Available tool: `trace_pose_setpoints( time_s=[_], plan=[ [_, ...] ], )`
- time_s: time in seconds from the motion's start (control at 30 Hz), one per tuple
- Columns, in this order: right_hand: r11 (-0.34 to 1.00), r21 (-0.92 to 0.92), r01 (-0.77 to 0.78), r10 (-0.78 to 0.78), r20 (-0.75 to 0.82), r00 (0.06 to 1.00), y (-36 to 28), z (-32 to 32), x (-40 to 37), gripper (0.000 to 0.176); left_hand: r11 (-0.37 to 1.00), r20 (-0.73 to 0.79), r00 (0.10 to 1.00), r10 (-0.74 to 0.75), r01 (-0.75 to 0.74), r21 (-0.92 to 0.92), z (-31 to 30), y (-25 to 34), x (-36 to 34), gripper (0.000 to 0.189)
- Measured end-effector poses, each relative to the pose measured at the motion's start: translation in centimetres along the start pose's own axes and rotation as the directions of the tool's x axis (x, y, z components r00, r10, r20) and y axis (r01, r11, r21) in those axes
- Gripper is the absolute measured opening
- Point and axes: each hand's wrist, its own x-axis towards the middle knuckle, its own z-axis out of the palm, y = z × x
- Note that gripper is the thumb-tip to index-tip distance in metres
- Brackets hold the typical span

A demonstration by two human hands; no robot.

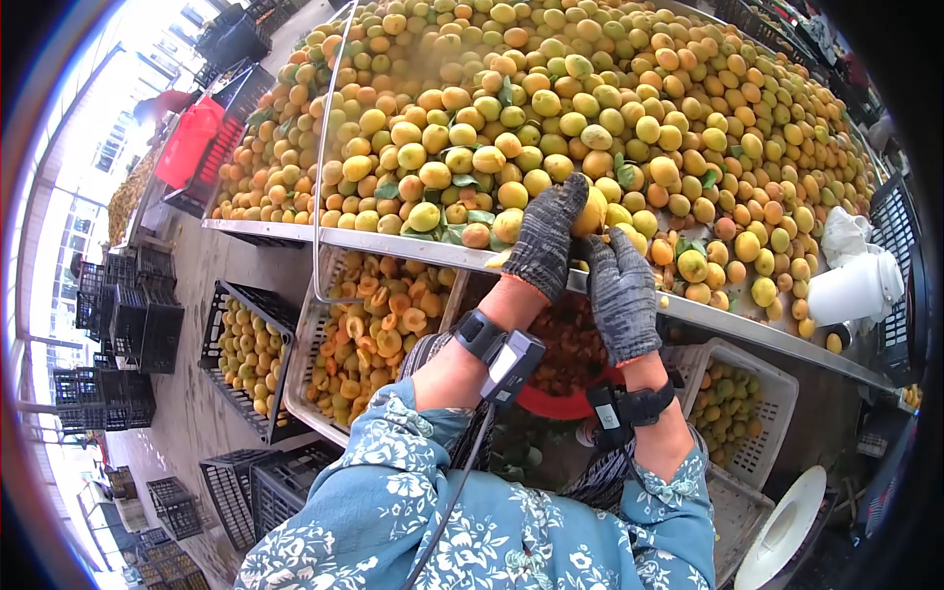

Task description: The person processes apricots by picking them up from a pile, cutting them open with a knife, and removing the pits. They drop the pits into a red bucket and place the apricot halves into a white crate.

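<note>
A big heap of yellow-orange apricots (551, 108) covers a metal table (374, 241). My left hand (547, 236), in a dark knit glove, grips one apricot (593, 211) at the heap's near edge. My right hand (619, 293), also gloved, is right beside it, fingers curled up against the same fruit. Both wrists carry black strapped devices. Below the hands sits a red basin (560, 401) with fruit bits in it.
Under the table stands a white tray of halved apricots (379, 329), a black crate of whole fruit (246, 354) to its left, and a white basket of fruit (733, 403) to the right. Empty black crates stack along the left floor. A white jug (854, 287) rests on the table's right end.
</note>
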Motion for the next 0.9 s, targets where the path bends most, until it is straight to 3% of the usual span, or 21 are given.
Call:
trace_pose_setpoints(
  time_s=[0.03,0.1,0.13,0.17,0.2,0.27,0.3,0.33,0.37,0.4,0.43,0.47,0.5,0.57,0.6,0.63,0.67,0.7,0.73,0.8,0.9],
  plan=[
    [0.996,-0.092,0.016,-0.017,-0.010,1.000,-0.6,-0.3,0.1,0.032,0.920,0.120,0.961,0.251,-0.275,0.279,-1.0,-0.4,0.4,0.027],
    [0.998,-0.067,0.012,-0.014,-0.022,1.000,-1.5,-0.9,0.1,0.033,0.359,0.509,0.684,0.522,-0.718,0.597,-2.0,-0.1,0.6,0.034],
    [0.999,-0.042,0.010,-0.011,-0.034,0.999,-1.6,-1.0,0.1,0.035,0.359,0.508,0.686,0.521,-0.716,0.598,-1.9,0.4,0.6,0.034],
    [1.000,-0.016,-0.005,0.005,-0.022,1.000,-1.0,-1.2,0.2,0.029,0.816,0.395,0.868,0.301,-0.449,0.364,-1.7,0.8,0.7,0.035],
    [1.000,-0.015,-0.007,0.007,-0.021,1.000,-1.0,-1.5,0.4,0.029,0.999,0.379,0.926,0.000,-0.012,0.031,-1.3,1.3,0.5,0.036],
    [0.937,0.309,-0.160,0.118,0.150,0.982,-1.3,-2.2,0.6,0.023,0.979,0.401,0.911,0.095,-0.160,0.130,-1.7,0.8,0.7,0.036],
    [0.791,0.549,-0.272,0.218,0.163,0.962,-0.7,-1.5,0.5,0.020,0.755,0.463,0.813,0.352,-0.539,0.373,-2.3,-0.1,1.4,0.035],
    [0.790,0.548,-0.275,0.220,0.165,0.961,0.3,-1.1,0.5,0.020,0.341,0.584,0.623,0.520,-0.779,0.527,-2.3,-0.1,1.4,0.035],
    [0.971,0.151,0.187,-0.189,-0.001,0.982,1.4,-1.0,0.6,0.020,-0.131,0.721,0.445,0.531,-0.798,0.589,-2.5,0.2,1.2,0.035],
    [0.760,-0.306,0.573,-0.594,0.030,0.804,1.5,-1.1,0.7,0.021,-0.132,0.721,0.446,0.530,-0.797,0.590,-2.4,-0.1,1.4,0.035],
    [0.762,-0.303,0.573,-0.594,0.029,0.804,1.3,-0.9,0.6,0.021,0.079,0.602,0.546,0.583,-0.775,0.627,-2.1,-0.7,1.8,0.030],
    [0.903,-0.063,0.424,-0.425,0.002,0.905,1.0,-0.7,0.3,0.020,0.288,0.470,0.646,0.601,-0.724,0.627,-2.1,-1.1,2.1,0.026],
    [0.956,0.181,0.230,-0.238,0.024,0.971,0.5,-0.7,0.1,0.019,0.287,0.469,0.648,0.600,-0.721,0.630,-2.1,-0.9,2.0,0.026],
    [0.981,0.000,0.195,-0.195,0.035,0.980,-0.3,-1.3,0.4,0.018,-0.159,0.647,0.363,0.670,-0.782,0.603,-2.1,-0.6,1.7,0.024],
    [0.970,-0.184,0.159,-0.155,0.037,0.987,-0.5,-1.6,0.5,0.018,-0.157,0.647,0.364,0.669,-0.782,0.603,-1.6,-0.2,1.2,0.024],
    [0.970,-0.185,0.158,-0.154,0.035,0.987,-0.7,-1.8,0.6,0.018,0.204,0.506,0.590,0.629,-0.753,0.625,-0.8,0.4,0.3,0.022],
    [0.997,0.078,0.006,-0.013,0.089,0.996,-0.9,-2.0,0.7,0.019,0.537,0.373,0.784,0.497,-0.615,0.577,-0.3,0.7,-0.1,0.022],
    [0.932,0.325,-0.162,0.108,0.177,0.978,-1.0,-2.1,0.7,0.020,0.408,0.471,0.630,0.618,-0.769,0.492,-0.5,0.6,0.4,0.024],
    [0.781,0.530,-0.331,0.199,0.290,0.936,-1.0,-2.1,0.8,0.022,0.409,0.472,0.630,0.617,-0.769,0.492,-0.7,0.5,0.7,0.024],
    [0.855,0.473,-0.213,0.119,0.221,0.968,-0.2,-1.1,0.0,0.023,0.961,0.140,0.953,0.268,-0.276,0.036,-0.6,0.7,0.9,0.023],
    [0.939,0.318,-0.129,0.079,0.164,0.983,-1.3,-0.8,-0.1,0.024,0.971,0.111,0.992,0.051,-0.023,-0.239,0.2,1.7,0.2,0.028]
  ],
)
